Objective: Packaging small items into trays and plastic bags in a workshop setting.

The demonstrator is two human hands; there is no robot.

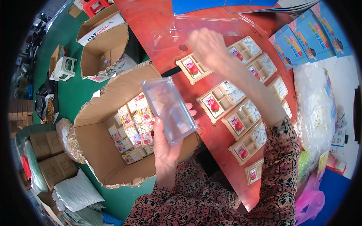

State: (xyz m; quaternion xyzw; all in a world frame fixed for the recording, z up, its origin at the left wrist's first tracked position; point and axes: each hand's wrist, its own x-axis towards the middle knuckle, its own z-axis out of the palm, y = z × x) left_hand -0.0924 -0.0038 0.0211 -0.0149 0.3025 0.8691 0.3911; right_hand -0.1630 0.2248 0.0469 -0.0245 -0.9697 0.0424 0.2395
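Note:
My left hand [166, 150] grips a clear rectangular plastic case [169, 111], held up tilted over the near edge of the cardboard box. My right hand [208, 49] is stretched across the red table, above the far end of a light wooden tray [193, 69] with a strawberry card. Its fingers are blurred, so what they hold, if anything, does not show. Just beyond it lie clear plastic covers [169, 34]. Several more compartment trays [219, 98] stand in rows, many filled with small white pieces and bearing strawberry cards; my right forearm hides some of them.
A large open cardboard box [100, 150] at my left contains several packed trays [134, 128]. Behind it are another open carton [103, 54] and a white stool [67, 67]. Blue printed boxes [290, 45] and a big clear bag of white pieces [316, 109] line the right side.

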